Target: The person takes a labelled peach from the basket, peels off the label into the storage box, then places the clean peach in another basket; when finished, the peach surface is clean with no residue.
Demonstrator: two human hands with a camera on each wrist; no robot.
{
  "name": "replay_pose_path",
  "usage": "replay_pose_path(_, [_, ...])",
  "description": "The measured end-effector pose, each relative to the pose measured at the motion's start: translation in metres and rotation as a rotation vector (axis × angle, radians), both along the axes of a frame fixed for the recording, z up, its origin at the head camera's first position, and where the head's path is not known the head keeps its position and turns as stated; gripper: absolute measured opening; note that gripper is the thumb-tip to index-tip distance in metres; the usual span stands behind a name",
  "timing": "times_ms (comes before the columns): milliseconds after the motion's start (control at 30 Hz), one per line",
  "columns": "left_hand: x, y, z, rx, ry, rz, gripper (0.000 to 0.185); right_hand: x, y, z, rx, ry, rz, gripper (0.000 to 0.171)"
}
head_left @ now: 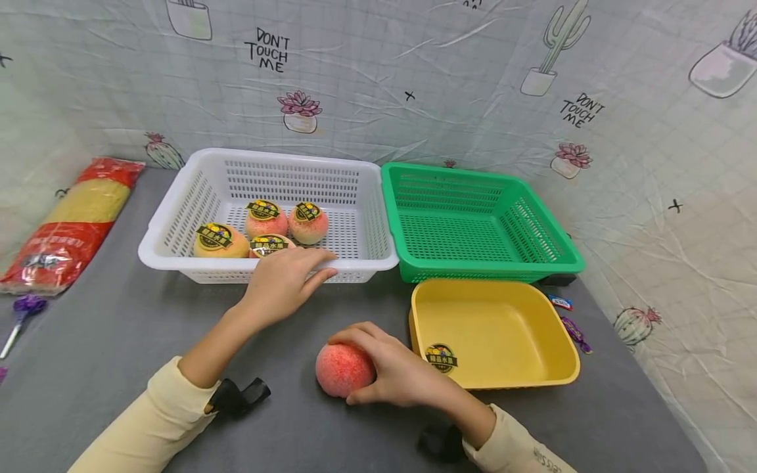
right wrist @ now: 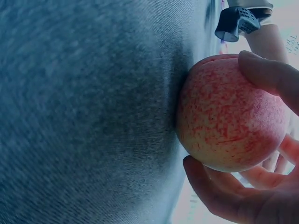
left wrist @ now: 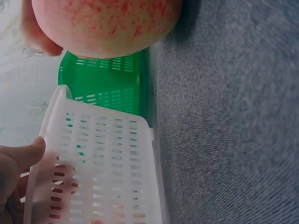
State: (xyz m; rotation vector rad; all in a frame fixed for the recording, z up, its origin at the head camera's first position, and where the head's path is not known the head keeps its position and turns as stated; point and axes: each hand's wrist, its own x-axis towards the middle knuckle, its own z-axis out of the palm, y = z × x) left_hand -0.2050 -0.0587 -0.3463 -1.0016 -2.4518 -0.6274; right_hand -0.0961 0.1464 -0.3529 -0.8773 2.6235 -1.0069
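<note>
In the head view, my right hand (head_left: 396,364) holds a pink-red peach (head_left: 343,370) on the grey tabletop, thumb on the near side, fingers on the far side. Up close in the right wrist view, red speckles cover the peach (right wrist: 229,116). My left hand (head_left: 284,279) grips the front rim of the white basket (head_left: 204,263); in the left wrist view its thumb (left wrist: 32,153) lies on the rim and the fingers go behind the wall. Inside sit several labelled peaches: one yellowish (head_left: 230,246), others pink (head_left: 266,223). The front one is partly behind the left hand.
A green basket (head_left: 485,269) adjoins the white one. In front of it stands a yellow bin (head_left: 503,384) with a round sticker (head_left: 440,357). Wrapped candies (head_left: 575,334) lie right of the bin. At far left are a red-and-yellow packet (head_left: 77,223) and a purple lollipop (head_left: 26,309).
</note>
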Motion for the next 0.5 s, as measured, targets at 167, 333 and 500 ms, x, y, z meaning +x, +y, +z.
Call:
replay_pose_path(167, [0.0,-0.001,0.001,-0.004,0.002,0.007,0.025,0.006,0.005,0.009,-0.033,-0.005,-0.014,0.068])
replay_pose_path(333, [-0.001,0.001,0.0,-0.004,0.008,-0.009,0.026,0.018,0.023,0.035,-0.092,0.018,-0.056,0.069])
replay_pose_path(500, [-0.001,0.001,0.0,0.002,0.031,-0.015,0.025,0.019,0.054,0.07,-0.149,0.082,-0.098,0.068])
